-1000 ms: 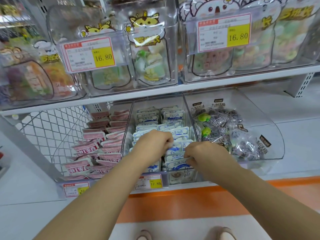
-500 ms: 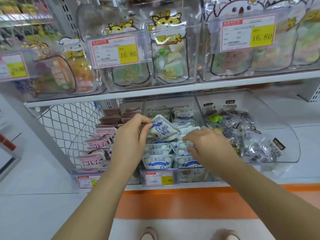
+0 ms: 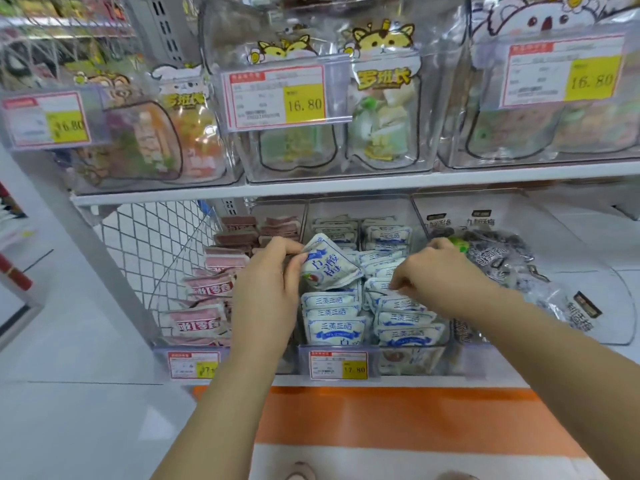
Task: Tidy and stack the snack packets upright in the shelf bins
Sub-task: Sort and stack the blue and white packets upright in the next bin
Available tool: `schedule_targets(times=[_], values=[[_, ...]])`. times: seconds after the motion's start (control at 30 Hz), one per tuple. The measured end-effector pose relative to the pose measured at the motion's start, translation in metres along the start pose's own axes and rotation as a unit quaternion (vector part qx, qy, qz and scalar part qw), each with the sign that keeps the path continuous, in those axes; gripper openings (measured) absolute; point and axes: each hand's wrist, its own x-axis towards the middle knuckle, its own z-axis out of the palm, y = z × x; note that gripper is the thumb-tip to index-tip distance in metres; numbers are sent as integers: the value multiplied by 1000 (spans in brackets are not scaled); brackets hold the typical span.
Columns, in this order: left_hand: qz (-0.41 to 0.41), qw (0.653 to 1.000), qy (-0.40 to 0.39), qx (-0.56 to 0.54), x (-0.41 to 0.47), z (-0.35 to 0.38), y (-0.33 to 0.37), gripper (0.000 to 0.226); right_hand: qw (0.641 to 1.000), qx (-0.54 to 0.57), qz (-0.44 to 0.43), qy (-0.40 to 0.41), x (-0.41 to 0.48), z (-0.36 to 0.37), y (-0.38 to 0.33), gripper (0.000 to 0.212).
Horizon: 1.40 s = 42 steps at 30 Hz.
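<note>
On the lower shelf (image 3: 433, 382) I see the middle bin (image 3: 360, 207). My left hand (image 3: 266, 289) pinches a tilted blue-white packet (image 3: 329, 268) just above it, while my right hand (image 3: 443, 275) has its fingers curled, gripping the standing packets (image 3: 401, 306) inside it.

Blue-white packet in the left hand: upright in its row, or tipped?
Tipped. The left hand pinches the packet by one edge, its face slanted, held above the upright rows in the middle bin.

White shelf (image 3: 346, 187); wire mesh side panel (image 3: 156, 244); pale floor (image 3: 69, 427); orange band (image 3: 381, 420).
</note>
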Motion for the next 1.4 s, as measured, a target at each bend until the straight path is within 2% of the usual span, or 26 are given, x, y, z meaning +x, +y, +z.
schedule_targets(times=[0.2,0.33,0.47,0.57,0.63,0.7,0.8,0.97,1.07,1.13,1.2,1.3,1.4], values=[[-31,999,25,-26,-10,22,-8,8,998,-33,-25,-50,2,-7,-3,27],[-35,998,40,-40,-2,22,-15,7,989,-138,-1,-48,6,-14,2,27],[-31,996,45,-67,5,23,-18,6,970,-225,-43,-81,6,-11,-13,23],[-28,996,50,-72,5,21,-20,7,978,-155,-21,-140,10,-16,-10,29],[-28,996,48,-76,4,20,-21,7,984,-59,-11,-169,15,-21,-4,20],[-31,995,47,-84,5,19,-23,7,988,2,4,-152,23,-21,-4,26],[-39,993,48,-100,6,18,-25,7,992,7,25,-123,32,-11,-9,31],[-41,992,49,-110,5,15,-27,6,991,-39,33,-120,35,-4,-14,20],[-48,991,45,-114,5,14,-27,6,989,-129,18,-74,30,-12,-18,7],[-49,991,44,-113,5,14,-27,7,981,-185,-1,-50,27,-14,-19,13],[-45,992,44,-110,6,15,-27,7,975,-209,-30,-69,25,-12,-19,21],[-45,992,44,-107,6,16,-27,7,976,-193,-39,-97,24,-11,-17,21],[-45,992,46,-113,6,17,-26,6,993,-96,-41,-58,22,-12,-16,16]])
